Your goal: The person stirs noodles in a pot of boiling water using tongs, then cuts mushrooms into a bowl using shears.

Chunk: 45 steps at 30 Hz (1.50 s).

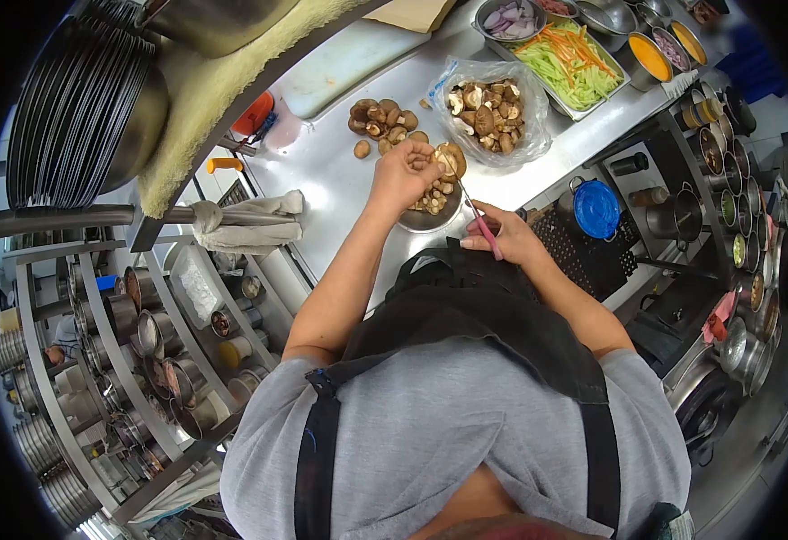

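My left hand (403, 180) is closed around a brown mushroom (451, 160), its pale underside partly showing. In my right hand (509, 236) is a small knife (486, 237) with a pink handle; its thin blade reaches up to the mushroom. Beneath both hands sits a round metal bowl (432, 222) holding cut mushroom stems (434, 198). Whole brown mushrooms (381, 117) lie in a loose pile on the steel table, beyond my left hand. To the right of the pile, a clear plastic bag (538, 135) stands open with many mushrooms (488, 112) inside.
A white cutting board (344, 72) lies at the back left. At the back right are a tray of shredded vegetables (574, 67), a bowl of sliced onion (509, 18) and containers of orange liquid (650, 58). A cloth (248, 220) hangs on the left rail.
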Tool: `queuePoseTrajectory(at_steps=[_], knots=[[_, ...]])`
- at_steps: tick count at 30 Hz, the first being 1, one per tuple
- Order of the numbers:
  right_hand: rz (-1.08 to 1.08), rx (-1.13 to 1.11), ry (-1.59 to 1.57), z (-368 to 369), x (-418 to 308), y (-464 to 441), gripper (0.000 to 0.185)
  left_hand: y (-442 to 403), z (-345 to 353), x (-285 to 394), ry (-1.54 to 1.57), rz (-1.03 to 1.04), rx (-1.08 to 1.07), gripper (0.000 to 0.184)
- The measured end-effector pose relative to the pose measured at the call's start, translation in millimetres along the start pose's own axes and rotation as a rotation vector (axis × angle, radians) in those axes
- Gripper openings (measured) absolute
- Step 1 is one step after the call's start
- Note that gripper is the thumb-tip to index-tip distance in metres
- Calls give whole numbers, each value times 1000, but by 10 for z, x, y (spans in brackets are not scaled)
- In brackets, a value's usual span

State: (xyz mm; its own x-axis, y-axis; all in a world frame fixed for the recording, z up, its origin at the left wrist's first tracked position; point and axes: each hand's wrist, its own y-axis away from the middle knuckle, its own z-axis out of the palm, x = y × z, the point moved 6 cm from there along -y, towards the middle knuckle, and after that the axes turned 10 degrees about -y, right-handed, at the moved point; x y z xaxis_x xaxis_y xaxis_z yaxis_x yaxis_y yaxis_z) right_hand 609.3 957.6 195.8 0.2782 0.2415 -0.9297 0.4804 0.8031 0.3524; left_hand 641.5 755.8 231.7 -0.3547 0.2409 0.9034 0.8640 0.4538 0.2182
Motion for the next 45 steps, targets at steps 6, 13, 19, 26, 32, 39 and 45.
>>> queuePoseTrajectory(at_steps=[6, 13, 19, 26, 32, 39, 45], knots=[[137, 56, -28, -97, -30, 39, 75, -171, 79, 32, -15, 41, 24, 31], [-38, 142, 103, -438, -17, -246, 83, -476, 377, 238, -174, 82, -94, 29], [129, 261, -19, -818, -368, -355, 63, -1186, 469, 406, -434, 110, -79, 33], [81, 393, -165, -1153, -294, -130, 62, -1521, 164, 670, -477, 278, 35, 34], [-180, 755, -23, -1624, 99, -123, 71, -2135, -205, 54, -921, 187, -105, 27], [-146, 784, -68, -1649, -62, -655, 57, -2133, 226, -437, -1099, 279, -183, 21], [-444, 740, -234, -1459, -1015, -604, 47, -1662, -382, 97, -769, 268, 95, 23]])
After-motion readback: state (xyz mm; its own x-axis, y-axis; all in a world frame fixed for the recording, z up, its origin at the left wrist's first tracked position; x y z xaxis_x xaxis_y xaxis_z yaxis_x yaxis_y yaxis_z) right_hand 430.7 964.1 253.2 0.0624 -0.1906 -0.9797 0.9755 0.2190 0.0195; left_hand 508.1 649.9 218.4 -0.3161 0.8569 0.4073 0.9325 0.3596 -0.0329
